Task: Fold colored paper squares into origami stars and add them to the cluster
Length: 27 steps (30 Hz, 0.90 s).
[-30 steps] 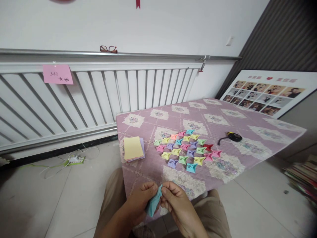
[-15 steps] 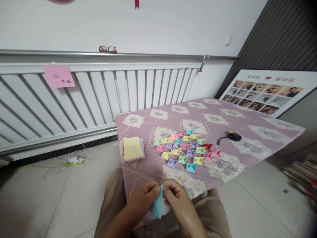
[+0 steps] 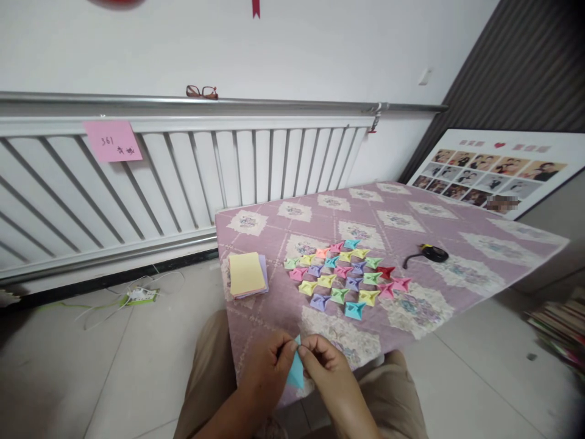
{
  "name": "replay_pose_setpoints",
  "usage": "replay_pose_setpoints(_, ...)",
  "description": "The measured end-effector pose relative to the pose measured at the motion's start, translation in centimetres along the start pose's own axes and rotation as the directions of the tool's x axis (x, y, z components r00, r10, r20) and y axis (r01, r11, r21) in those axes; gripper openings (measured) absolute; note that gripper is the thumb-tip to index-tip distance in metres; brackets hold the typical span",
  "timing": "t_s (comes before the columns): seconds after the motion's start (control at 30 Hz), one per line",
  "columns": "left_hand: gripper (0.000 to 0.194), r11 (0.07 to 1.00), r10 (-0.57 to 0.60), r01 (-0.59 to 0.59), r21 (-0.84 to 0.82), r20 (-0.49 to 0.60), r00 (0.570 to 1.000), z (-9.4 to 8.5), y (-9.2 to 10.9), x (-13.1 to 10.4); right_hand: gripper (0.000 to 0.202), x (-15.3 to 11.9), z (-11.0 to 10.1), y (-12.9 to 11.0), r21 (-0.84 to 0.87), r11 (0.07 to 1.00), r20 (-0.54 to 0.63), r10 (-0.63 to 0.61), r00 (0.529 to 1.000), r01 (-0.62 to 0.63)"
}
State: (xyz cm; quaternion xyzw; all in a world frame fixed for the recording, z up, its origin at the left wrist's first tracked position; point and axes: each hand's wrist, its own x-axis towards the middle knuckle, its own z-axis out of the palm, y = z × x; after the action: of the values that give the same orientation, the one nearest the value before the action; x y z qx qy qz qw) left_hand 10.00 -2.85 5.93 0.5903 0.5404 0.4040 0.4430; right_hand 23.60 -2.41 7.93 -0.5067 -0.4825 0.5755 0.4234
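Observation:
A folded light-blue paper (image 3: 296, 371) is pinched between both hands at the table's near edge. My left hand (image 3: 269, 366) grips its upper left side with thumb and fingers. On the other side, my right hand (image 3: 326, 363) is closed on the paper near its top point. Beyond the hands, several small folded paper pieces (image 3: 339, 296) in mixed colours lie in rows on the flowered tablecloth (image 3: 283, 235). A stack of paper sheets (image 3: 247, 274), yellow on top, rests at the table's left side.
A black coiled object (image 3: 433, 253) lies on the table's right part. Behind the table are a white radiator (image 3: 183, 177) and a photo board (image 3: 496, 164). Glasses (image 3: 202, 92) sit on the pipe. A power strip (image 3: 139, 296) is on the floor at left.
The light-blue paper has turned slightly between the fingers, its lower tip now higher and more to the right. My left hand has rolled a little, showing more of its back.

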Motion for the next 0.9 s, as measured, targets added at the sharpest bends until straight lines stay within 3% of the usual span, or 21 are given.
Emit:
replay_pose_setpoints(0.2, 0.019, 0.996, 0.021, -0.015, -0.092, 0.067, 0.998, -0.2, 0.2, 0.2, 0.033, 0.2, -0.4, 0.0, -0.128, 0.990, -0.038, -0.066, 0.997, 0.060)
replay_pose_setpoints(0.37, 0.016, 0.987, -0.037, 0.047, -0.157, 0.069, 0.997, -0.7, 0.7, 1.0, 0.032, 0.2, -0.2, 0.4, -0.186, 0.978, -0.012, -0.098, 0.995, 0.094)
replay_pose_setpoints(0.53, 0.015, 0.993, 0.038, -0.032, -0.110, 0.057, 0.998, -0.7, 0.7, 1.5, 0.032, 0.0, 0.1, 0.8, -0.219, 0.966, -0.034, -0.144, 0.989, 0.133)
replay_pose_setpoints(0.63, 0.016, 0.990, -0.009, 0.019, -0.138, 0.076, 0.997, -0.6, 0.6, 1.9, 0.035, 0.1, 0.1, 1.1, -0.164, 0.982, -0.064, -0.103, 0.993, 0.092)
replay_pose_setpoints(0.73, 0.018, 0.955, -0.084, 0.128, -0.266, 0.169, 0.982, -0.9, 0.6, 2.0, 0.038, 0.3, -0.1, 1.5, -0.042, 0.999, -0.090, -0.031, 0.995, 0.027)
replay_pose_setpoints(0.83, 0.033, 0.897, -0.059, 0.157, -0.413, 0.241, 0.969, -1.4, 0.5, 1.6, 0.040, 0.5, -0.5, 1.9, 0.108, 0.994, -0.137, 0.028, 0.990, -0.014)
replay_pose_setpoints(0.9, 0.034, 0.907, -0.041, 0.140, -0.396, 0.248, 0.968, -1.5, 0.1, 1.2, 0.040, 0.5, -0.6, 2.1, 0.203, 0.979, -0.180, 0.048, 0.982, -0.011)
